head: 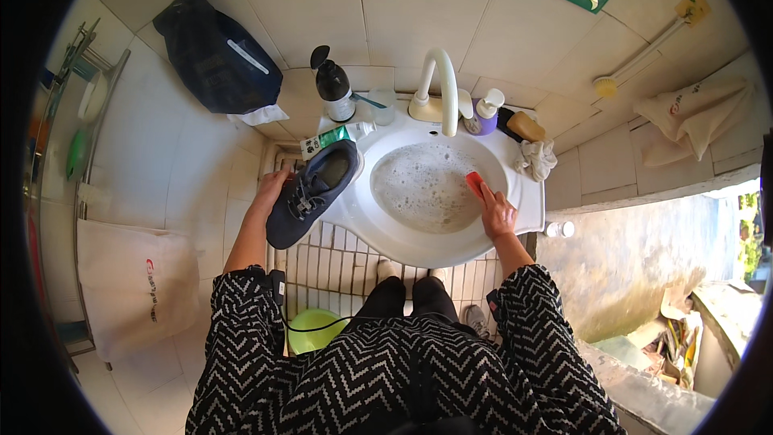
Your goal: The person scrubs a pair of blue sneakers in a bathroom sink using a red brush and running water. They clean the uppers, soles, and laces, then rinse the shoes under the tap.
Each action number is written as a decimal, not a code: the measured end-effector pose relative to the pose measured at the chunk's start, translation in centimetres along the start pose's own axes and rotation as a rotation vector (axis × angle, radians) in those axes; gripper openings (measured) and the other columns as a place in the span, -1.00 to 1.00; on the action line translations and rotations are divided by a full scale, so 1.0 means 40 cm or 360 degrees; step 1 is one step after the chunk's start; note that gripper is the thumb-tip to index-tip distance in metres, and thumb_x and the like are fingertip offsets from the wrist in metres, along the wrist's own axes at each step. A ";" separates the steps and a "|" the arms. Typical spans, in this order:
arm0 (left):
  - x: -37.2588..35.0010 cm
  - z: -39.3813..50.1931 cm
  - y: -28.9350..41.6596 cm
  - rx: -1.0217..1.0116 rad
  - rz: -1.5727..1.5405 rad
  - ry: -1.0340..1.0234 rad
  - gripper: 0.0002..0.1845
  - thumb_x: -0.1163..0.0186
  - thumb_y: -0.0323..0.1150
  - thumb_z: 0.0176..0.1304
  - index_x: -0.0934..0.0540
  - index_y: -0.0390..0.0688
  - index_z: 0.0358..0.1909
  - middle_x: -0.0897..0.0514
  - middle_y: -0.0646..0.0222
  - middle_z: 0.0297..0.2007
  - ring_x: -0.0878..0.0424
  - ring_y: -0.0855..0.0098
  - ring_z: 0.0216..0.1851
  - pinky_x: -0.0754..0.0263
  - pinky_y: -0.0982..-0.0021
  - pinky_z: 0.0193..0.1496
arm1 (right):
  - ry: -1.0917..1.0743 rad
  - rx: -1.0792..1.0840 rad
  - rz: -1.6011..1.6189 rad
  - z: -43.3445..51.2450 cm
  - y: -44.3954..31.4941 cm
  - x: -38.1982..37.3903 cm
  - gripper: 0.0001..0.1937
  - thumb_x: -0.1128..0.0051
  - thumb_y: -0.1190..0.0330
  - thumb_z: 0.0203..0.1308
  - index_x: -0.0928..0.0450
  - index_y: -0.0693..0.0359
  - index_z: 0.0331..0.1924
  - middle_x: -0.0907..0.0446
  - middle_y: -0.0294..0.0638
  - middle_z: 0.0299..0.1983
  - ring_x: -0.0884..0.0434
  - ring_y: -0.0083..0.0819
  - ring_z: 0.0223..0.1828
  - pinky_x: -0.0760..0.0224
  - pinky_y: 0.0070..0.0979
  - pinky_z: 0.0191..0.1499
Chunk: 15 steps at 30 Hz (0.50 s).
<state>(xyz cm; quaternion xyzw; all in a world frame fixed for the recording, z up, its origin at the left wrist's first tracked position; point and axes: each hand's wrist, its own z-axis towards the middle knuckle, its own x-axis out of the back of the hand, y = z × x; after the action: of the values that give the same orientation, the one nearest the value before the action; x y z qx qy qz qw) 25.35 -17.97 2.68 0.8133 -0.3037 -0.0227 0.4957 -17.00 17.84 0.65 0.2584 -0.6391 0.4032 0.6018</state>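
Note:
My left hand (275, 186) grips a dark blue lace-up shoe (311, 196) from its left side, over the left edge of the washbasin. The shoe's opening and laces face up, with the toe towards me. In my right hand (499, 212) is a red tool (476, 183), probably a brush; its working end is hard to make out. That tool is above the right part of the white washbasin (398, 248), which holds cloudy, sudsy water (423, 187). A cream faucet (448, 90) arches over the basin's far side.
Behind the basin stand a black pump bottle (333, 90), a cup (382, 107) with a toothbrush, a green-and-white tube (338, 136) and a purple pump bottle (485, 115). A soap bar (525, 127) and white cloth (535, 158) lie at right. A green basin (314, 329) sits on the floor.

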 end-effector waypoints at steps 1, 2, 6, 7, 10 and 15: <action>-0.001 -0.009 0.014 0.0082 -0.0022 -0.0037 -0.55 -0.16 -0.05 0.29 -0.64 -0.30 -0.12 -0.68 0.32 -0.20 -0.59 0.48 -0.17 -0.42 0.47 -0.03 | 0.0003 -0.0006 -0.0004 0.000 0.000 0.000 -0.58 0.04 0.23 0.28 -0.40 -0.16 0.24 -0.56 -0.16 -0.29 -0.63 -0.16 -0.27 -0.50 -0.20 -0.25; -0.006 -0.020 0.028 0.0169 -0.0030 -0.0037 -0.49 -0.16 0.02 0.28 -0.64 -0.31 -0.11 -0.68 0.34 -0.19 -0.57 0.50 -0.15 -0.40 0.47 0.00 | 0.0008 -0.0009 -0.0007 0.000 -0.001 0.000 -0.58 0.03 0.22 0.28 -0.40 -0.16 0.23 -0.56 -0.16 -0.30 -0.63 -0.15 -0.28 -0.51 -0.19 -0.25; -0.038 -0.063 0.083 -0.0140 0.0214 -0.0295 -0.45 -0.15 0.06 0.29 -0.61 -0.30 -0.05 -0.65 0.42 -0.15 -0.54 0.56 -0.13 -0.38 0.49 0.00 | 0.0033 -0.0015 -0.0014 0.001 -0.001 -0.002 -0.59 -0.01 0.18 0.26 -0.42 -0.15 0.21 -0.55 -0.16 -0.32 -0.63 -0.15 -0.30 -0.51 -0.18 -0.25; -0.045 -0.071 0.093 -0.0128 0.0195 -0.0262 -0.45 -0.15 0.06 0.29 -0.61 -0.30 -0.05 -0.64 0.42 -0.14 -0.54 0.56 -0.13 -0.37 0.50 0.00 | 0.0041 -0.0015 -0.0012 0.001 -0.001 -0.003 -0.59 -0.02 0.18 0.26 -0.42 -0.15 0.20 -0.56 -0.15 -0.32 -0.63 -0.15 -0.31 -0.52 -0.18 -0.25; -0.062 -0.080 0.110 -0.0162 0.0156 -0.0239 -0.44 -0.15 0.07 0.29 -0.61 -0.30 -0.05 -0.64 0.43 -0.15 -0.53 0.56 -0.14 -0.36 0.51 0.00 | 0.0081 -0.0009 0.0011 0.002 -0.001 -0.005 -0.59 -0.03 0.19 0.24 -0.43 -0.15 0.19 -0.56 -0.15 -0.31 -0.64 -0.15 -0.32 -0.52 -0.19 -0.26; -0.083 -0.071 0.108 -0.0156 0.0424 -0.0164 -0.40 -0.18 0.13 0.23 -0.63 -0.32 -0.14 -0.67 0.37 -0.25 -0.57 0.50 -0.18 -0.38 0.48 -0.07 | 0.0122 -0.0025 -0.0044 0.001 -0.001 -0.010 -0.60 -0.07 0.17 0.22 -0.47 -0.18 0.17 -0.56 -0.21 -0.34 -0.63 -0.17 -0.34 -0.51 -0.21 -0.29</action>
<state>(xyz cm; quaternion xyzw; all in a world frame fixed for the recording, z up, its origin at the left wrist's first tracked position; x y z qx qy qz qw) 21.55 -15.40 6.79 0.7384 -0.4325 -0.0131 0.5172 -16.93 17.71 0.25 0.2468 -0.6151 0.3993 0.6335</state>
